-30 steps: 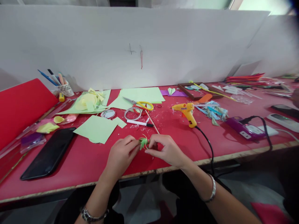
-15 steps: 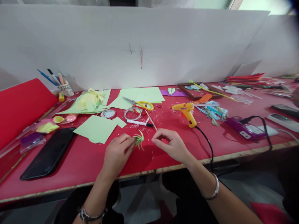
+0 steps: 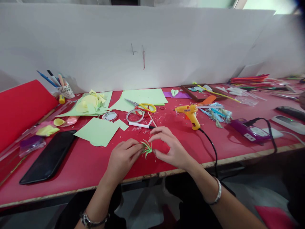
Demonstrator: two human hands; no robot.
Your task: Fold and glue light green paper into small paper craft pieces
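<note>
My left hand (image 3: 124, 159) is closed in a pinch on a green curled-paper piece (image 3: 147, 148), whose thin strips splay out to the right. Just right of those strips is my right hand (image 3: 170, 148), its thumb and fingers apart in a curve around the strips' far side. The thumb tip comes close to the strips; whether it touches them I cannot tell. Beyond the hands lie a black-capped white marker (image 3: 140, 125), yellow-handled scissors (image 3: 147, 107) and a roll of clear tape (image 3: 135, 116). A yellow glue gun (image 3: 189, 116) lies to the right.
Light green paper sheets (image 3: 97, 132) lie left of centre, with a black phone (image 3: 49, 157) beside them. A pen cup (image 3: 66, 91) stands at the back left. The glue gun's cord (image 3: 212, 149) runs over the front edge. A purple power strip (image 3: 250, 131) lies right.
The green paper piece and my left hand have moved slightly right and nearer to me. My right hand has moved left to the piece, its thumb and fingers spreading from a pinch.
</note>
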